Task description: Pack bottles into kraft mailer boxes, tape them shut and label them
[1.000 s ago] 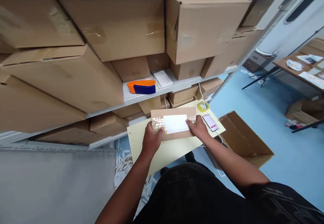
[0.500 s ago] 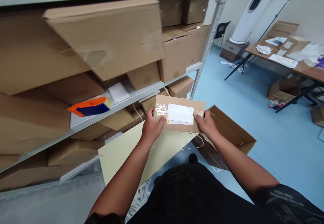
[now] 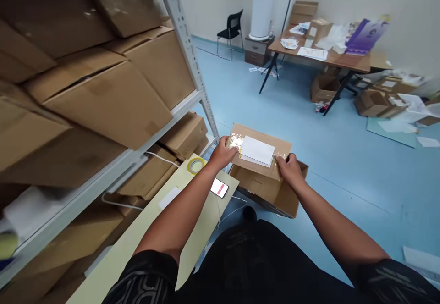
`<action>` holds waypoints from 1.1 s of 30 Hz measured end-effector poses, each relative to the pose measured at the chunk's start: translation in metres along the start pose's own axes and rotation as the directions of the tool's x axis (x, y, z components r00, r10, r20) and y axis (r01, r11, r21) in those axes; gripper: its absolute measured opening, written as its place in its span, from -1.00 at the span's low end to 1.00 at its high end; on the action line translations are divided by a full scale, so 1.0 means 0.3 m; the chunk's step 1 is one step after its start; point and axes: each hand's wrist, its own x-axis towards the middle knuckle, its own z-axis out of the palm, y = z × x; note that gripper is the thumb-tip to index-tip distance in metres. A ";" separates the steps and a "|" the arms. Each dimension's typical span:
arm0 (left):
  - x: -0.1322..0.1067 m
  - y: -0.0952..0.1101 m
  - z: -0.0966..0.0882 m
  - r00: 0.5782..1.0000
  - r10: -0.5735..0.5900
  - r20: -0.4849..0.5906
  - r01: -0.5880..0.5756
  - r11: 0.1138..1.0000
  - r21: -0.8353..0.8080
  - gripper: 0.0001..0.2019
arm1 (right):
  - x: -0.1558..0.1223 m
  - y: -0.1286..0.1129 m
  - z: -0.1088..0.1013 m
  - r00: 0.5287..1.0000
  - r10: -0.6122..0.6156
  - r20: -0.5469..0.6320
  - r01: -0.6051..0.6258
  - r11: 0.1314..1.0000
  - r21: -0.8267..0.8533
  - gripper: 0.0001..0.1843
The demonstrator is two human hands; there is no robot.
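Both our hands are closed on one flat cardboard parcel (image 3: 261, 137), left hand (image 3: 223, 153) at its left end, right hand (image 3: 290, 168) at its right, thumbs on top beside the clear tape. Between our thumbs lie overlapping white labels (image 3: 257, 150), yellow-marked at the left edge; we can read no writing on them. Below the parcel and our hands stands an open carton (image 3: 288, 198). Left of our left hand, on the pale table (image 3: 197, 230), we see a phone (image 3: 219, 188) showing a red block too small to read, a yellow tape roll (image 3: 189, 166) and a white slip (image 3: 170, 197). Farther left, cartons (image 3: 110, 102) fill a metal shelf (image 3: 165, 125). Well beyond our hands, a purple box (image 3: 367, 35) bears a pale mark we cannot make out, on a brown table (image 3: 357, 61)
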 end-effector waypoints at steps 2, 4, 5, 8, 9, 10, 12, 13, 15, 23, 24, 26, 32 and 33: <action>0.064 -0.014 0.070 0.998 0.013 0.056 -0.013 1.000 -0.004 -0.46 | 0.024 0.056 0.000 0.999 0.029 -0.021 -0.029 1.000 -0.006 -0.37; 0.109 -0.040 0.128 0.994 0.014 0.113 -0.014 1.000 0.001 -0.44 | 0.049 0.110 0.010 0.998 0.056 -0.017 -0.057 0.998 -0.037 -0.39; 0.125 -0.057 0.151 0.991 0.012 0.131 -0.013 1.000 0.004 -0.42 | 0.062 0.138 0.017 0.997 0.072 -0.007 -0.072 0.995 -0.068 -0.40; 0.146 -0.112 0.194 0.991 0.009 0.134 -0.007 1.000 -0.009 -0.39 | 0.098 0.222 0.039 0.991 0.125 0.039 -0.116 0.975 -0.190 -0.45; 0.143 -0.130 0.198 0.993 0.005 0.121 -0.002 1.000 -0.021 -0.40 | 0.107 0.247 0.045 0.988 0.144 0.055 -0.129 0.966 -0.224 -0.47; 0.134 -0.147 0.196 0.994 -0.001 0.107 0.005 0.999 -0.034 -0.43 | 0.114 0.270 0.051 0.985 0.160 0.070 -0.138 0.959 -0.249 -0.49; 0.103 -0.180 0.178 0.997 -0.012 0.080 0.016 0.998 -0.053 -0.49 | 0.120 0.301 0.063 0.979 0.179 0.102 -0.143 0.948 -0.283 -0.53; 0.080 -0.195 0.163 0.998 -0.015 0.062 0.019 0.998 -0.062 -0.51 | 0.121 0.307 0.068 0.976 0.181 0.117 -0.140 0.945 -0.295 -0.55; 0.023 -0.226 0.126 1.000 -0.020 0.018 0.022 0.996 -0.091 -0.56 | 0.120 0.299 0.081 0.974 0.170 0.152 -0.118 0.946 -0.303 -0.61; -0.319 -0.391 -0.017 0.930 -0.267 -0.253 0.167 0.920 -0.355 -0.67 | 0.130 0.119 0.236 0.924 -0.088 0.372 0.177 0.961 -0.212 -0.67; -0.371 -0.415 -0.030 0.907 -0.309 -0.287 0.188 0.905 -0.381 -0.68 | 0.127 0.090 0.267 0.908 -0.118 0.402 0.213 0.956 -0.202 -0.67; -0.481 -0.460 -0.051 0.860 -0.373 -0.348 0.215 0.884 -0.415 -0.70 | 0.113 0.032 0.331 0.871 -0.177 0.458 0.285 0.942 -0.176 -0.66; -0.846 -0.571 -0.104 0.701 -0.510 -0.498 0.222 0.820 -0.528 -0.68 | -0.032 -0.132 0.534 0.711 -0.407 0.574 0.478 0.878 0.030 -0.59; -0.913 -0.589 -0.113 0.673 -0.527 -0.518 0.213 0.810 -0.547 -0.68 | -0.074 -0.155 0.569 0.684 -0.436 0.585 0.504 0.862 0.053 -0.57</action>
